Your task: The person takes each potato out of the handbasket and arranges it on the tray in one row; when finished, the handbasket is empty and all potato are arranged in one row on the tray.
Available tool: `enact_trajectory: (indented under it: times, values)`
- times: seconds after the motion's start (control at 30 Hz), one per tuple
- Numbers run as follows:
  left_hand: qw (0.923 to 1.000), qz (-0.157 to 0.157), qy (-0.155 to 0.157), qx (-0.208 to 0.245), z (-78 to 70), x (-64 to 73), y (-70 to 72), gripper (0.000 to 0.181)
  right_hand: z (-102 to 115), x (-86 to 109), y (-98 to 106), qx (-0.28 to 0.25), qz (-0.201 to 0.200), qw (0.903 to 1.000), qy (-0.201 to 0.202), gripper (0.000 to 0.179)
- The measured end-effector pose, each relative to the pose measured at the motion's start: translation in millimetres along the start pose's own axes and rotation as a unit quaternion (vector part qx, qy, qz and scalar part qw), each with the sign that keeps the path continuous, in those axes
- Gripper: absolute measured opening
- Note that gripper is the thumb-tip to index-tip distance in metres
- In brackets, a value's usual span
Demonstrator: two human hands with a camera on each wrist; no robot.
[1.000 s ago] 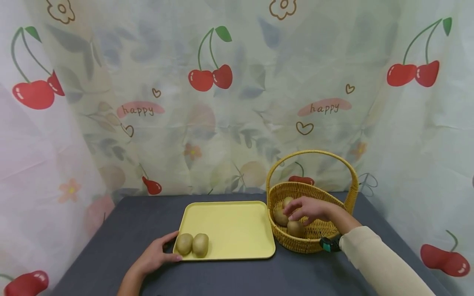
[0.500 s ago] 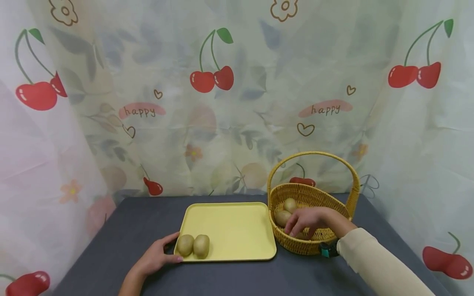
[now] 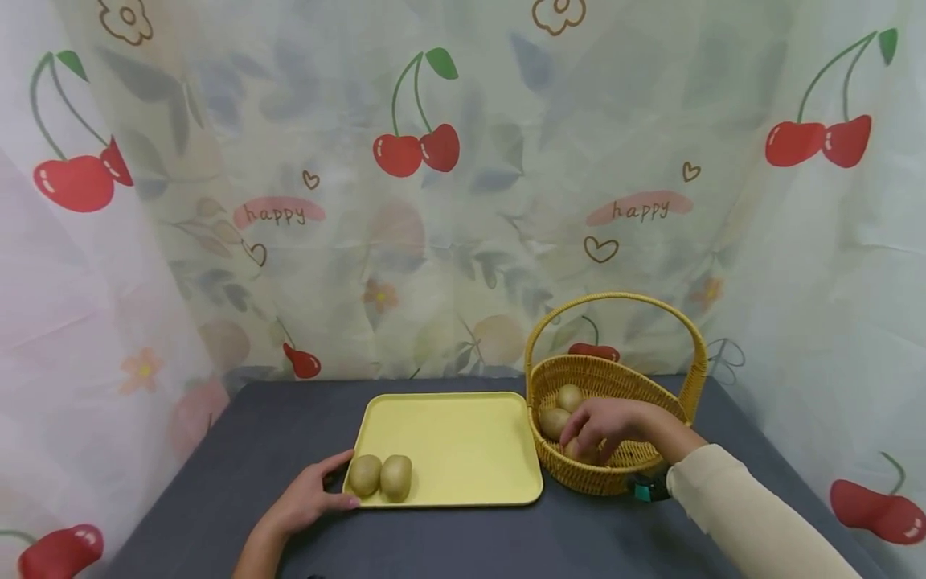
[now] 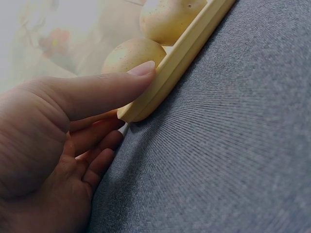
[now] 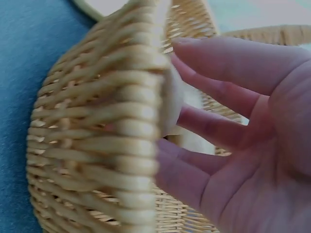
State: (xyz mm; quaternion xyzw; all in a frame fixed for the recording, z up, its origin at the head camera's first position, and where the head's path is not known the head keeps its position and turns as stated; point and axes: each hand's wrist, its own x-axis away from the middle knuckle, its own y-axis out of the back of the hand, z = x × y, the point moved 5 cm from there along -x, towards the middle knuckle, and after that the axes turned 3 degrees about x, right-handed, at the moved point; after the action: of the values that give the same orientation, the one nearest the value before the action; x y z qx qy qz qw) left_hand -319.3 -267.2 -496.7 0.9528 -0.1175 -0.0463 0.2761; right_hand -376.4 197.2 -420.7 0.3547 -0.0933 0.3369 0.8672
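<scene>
My left hand [image 3: 305, 500] holds the near left corner of a yellow tray [image 3: 463, 450], thumb on its front rim and fingers at the side. Two potatoes, a left one [image 3: 365, 475] and a right one [image 3: 395, 478], lie side by side in that corner. To the right, my right hand [image 3: 611, 426] reaches into a wicker basket [image 3: 593, 481], its fingers curled round the front potato [image 5: 171, 102], mostly hidden by hand and rim. Two more potatoes, one in the middle [image 3: 554, 424] and one farther back [image 3: 569, 397], lie beside that hand.
The basket's tall arched handle [image 3: 615, 296] rises above the right hand. Tray and basket stand close together on a dark grey tablecloth [image 3: 434, 543]. A printed curtain [image 3: 463, 265] hangs behind and along both sides.
My right hand has come down from above the potatoes into the basket, and its fingers have closed round the front one. The left hand stays on the tray corner.
</scene>
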Motion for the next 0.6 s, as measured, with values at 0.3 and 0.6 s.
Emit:
enact_trajectory:
  times: [0.3, 0.6]
  values:
    - [1.0, 0.004, 0.0, 0.003, -0.4, -0.8, -2.0, 0.084, 11, 10.1, 23, -0.125, -0.019, 0.9868, 0.102, 0.04]
    - [0.9999, -0.001, 0.013, 0.004, 1.5, 1.4, 0.7, 0.084, 41, 0.6, 15, -0.193, -0.043, 0.965, 0.173, 0.037]
